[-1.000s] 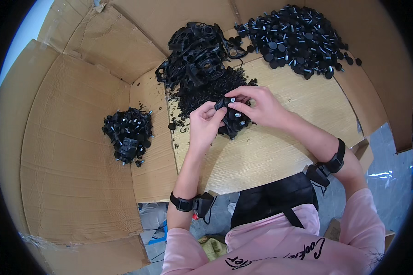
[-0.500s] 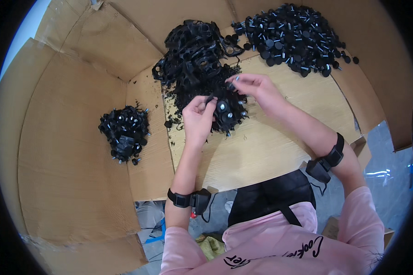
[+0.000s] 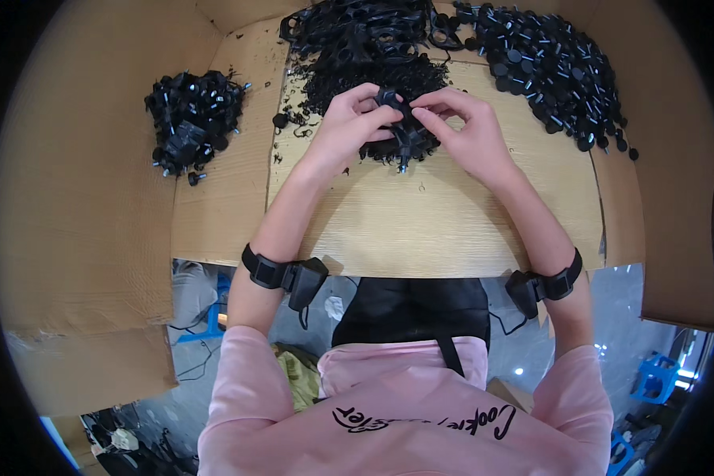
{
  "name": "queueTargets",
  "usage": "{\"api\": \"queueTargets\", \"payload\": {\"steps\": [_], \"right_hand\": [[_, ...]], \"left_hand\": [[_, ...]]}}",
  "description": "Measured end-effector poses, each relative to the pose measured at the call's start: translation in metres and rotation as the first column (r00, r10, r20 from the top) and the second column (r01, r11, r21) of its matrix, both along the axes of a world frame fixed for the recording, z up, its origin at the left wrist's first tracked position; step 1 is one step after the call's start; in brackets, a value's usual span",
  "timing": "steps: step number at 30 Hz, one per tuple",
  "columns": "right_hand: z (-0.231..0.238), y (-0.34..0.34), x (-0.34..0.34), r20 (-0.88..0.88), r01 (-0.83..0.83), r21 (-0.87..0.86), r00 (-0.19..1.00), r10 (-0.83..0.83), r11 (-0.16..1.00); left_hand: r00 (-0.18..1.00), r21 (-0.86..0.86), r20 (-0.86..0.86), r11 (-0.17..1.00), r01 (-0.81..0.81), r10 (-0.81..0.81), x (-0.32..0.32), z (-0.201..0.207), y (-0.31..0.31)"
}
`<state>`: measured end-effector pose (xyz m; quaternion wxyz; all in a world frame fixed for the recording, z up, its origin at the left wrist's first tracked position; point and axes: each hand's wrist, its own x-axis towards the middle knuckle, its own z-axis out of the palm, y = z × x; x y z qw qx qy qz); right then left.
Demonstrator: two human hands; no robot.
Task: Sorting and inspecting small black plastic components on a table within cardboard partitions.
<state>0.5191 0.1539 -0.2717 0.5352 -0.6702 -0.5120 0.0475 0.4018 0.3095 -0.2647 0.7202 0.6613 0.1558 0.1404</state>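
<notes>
Both my hands meet over a heap of black scraps on the board. My left hand (image 3: 355,123) is closed on a black moulded piece (image 3: 388,97), thumb on the near side and fingers curled around it. The thumb and forefinger of my right hand (image 3: 472,135) pinch at the right edge of this piece. Its exact shape is partly hidden by my fingers. Just below the hands lie more black parts (image 3: 404,147), one with a metal stud pointing toward me.
Black-headed studs (image 3: 547,75) are heaped at the far right. Black ring-shaped scraps (image 3: 357,28) and fine trimmings (image 3: 325,83) lie at the back middle. A smaller pile of black studded parts (image 3: 194,123) sits at left. Cardboard walls (image 3: 95,159) surround the board (image 3: 420,230).
My right hand, apart from the left before with a small studded part at its fingertips, has come in to the piece in my left hand. The view has shifted, so the piles appear higher.
</notes>
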Motion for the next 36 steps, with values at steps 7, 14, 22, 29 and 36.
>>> {"api": "queueTargets", "payload": {"steps": [7,14,22,29,36], "right_hand": [[0.0,-0.002,-0.004,-0.139,-0.008,0.027,0.99,0.012,1.0],[0.004,-0.005,-0.005,-0.213,-0.011,0.023,0.977,0.015,1.0],[0.008,-0.015,0.032,-0.682,-0.024,0.303,0.693,0.234,0.953],[-0.004,-0.014,0.043,0.078,0.105,-0.021,0.992,-0.103,0.994],[0.0,-0.006,0.011,-0.24,-0.133,-0.051,0.964,0.117,0.99]], "left_hand": [[0.999,0.185,-0.039,0.982,0.032,-0.025,-0.001,0.001,-0.004],[0.997,0.273,0.013,0.96,0.067,-0.073,0.0,-0.001,-0.004],[0.999,0.165,0.032,0.986,-0.04,0.035,0.0,-0.006,0.01],[0.999,-0.103,0.032,0.994,-0.028,0.031,0.004,-0.007,0.008],[0.988,-0.18,0.119,0.977,0.116,-0.096,-0.003,-0.007,0.007]]}}
